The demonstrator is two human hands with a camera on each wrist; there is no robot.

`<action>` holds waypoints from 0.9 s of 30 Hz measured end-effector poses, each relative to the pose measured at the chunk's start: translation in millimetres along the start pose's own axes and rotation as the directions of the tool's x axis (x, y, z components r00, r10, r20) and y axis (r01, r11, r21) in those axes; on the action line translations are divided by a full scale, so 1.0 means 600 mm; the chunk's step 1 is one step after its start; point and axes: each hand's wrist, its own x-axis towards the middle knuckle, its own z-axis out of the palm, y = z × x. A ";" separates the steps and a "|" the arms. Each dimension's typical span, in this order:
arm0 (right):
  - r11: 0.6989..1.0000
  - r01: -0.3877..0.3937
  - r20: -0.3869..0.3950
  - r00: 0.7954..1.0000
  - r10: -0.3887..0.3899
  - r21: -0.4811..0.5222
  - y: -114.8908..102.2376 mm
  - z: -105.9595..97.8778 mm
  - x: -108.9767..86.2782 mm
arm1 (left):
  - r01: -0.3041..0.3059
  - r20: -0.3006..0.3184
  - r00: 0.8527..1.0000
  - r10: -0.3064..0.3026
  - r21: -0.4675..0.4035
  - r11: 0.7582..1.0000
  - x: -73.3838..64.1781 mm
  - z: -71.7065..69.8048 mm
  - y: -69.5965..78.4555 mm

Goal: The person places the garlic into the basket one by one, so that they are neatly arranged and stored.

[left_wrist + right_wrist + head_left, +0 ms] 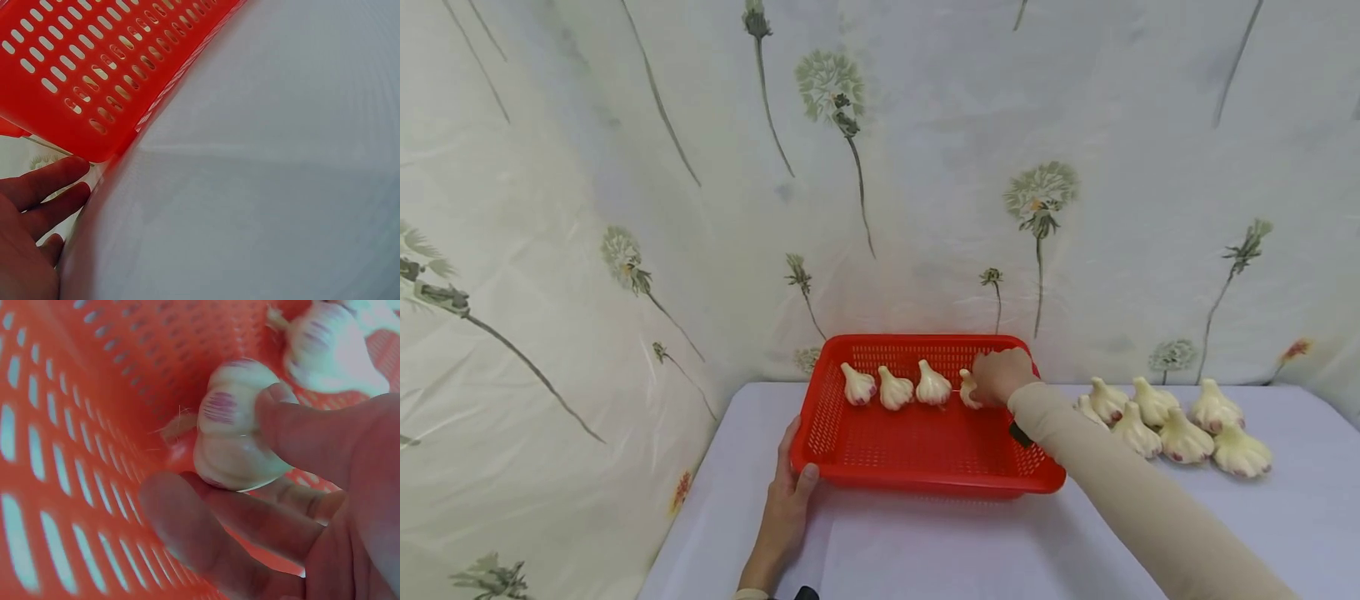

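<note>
A red plastic basket (917, 479) with slotted walls sits on the table. My left hand (786, 507) grips its near left corner, thumb at the rim and fingers along the outside of the left wall. Inside the basket, toward the far right, my right hand (1002, 377) holds a garlic bulb (234, 428) between thumb and fingers, close to the slotted wall. Three more bulbs stand in a row to its left: a left one (858, 385), a middle one (895, 389) and one nearest the hand (933, 384).
Several garlic bulbs (1185, 437) lie grouped on the table to the right of the basket, beyond my right sleeve (1120, 475). A white cloth (925, 550) covers the table. Behind hangs a pale curtain (925, 208) printed with dandelions.
</note>
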 end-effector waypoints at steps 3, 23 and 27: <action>0.998 -0.014 0.026 1.000 0.012 0.064 -0.001 0.014 0.000 | 0.015 0.016 1.000 -0.015 0.000 1.000 -0.001 0.001 0.001; 0.974 -0.002 -0.041 0.999 0.011 0.224 0.010 0.030 0.011 | -0.021 0.002 1.000 0.021 0.024 0.999 0.003 0.000 -0.001; 0.972 -0.003 -0.016 1.000 0.007 0.235 0.010 0.029 0.009 | -0.023 0.000 1.000 0.023 0.024 0.999 0.003 0.002 -0.002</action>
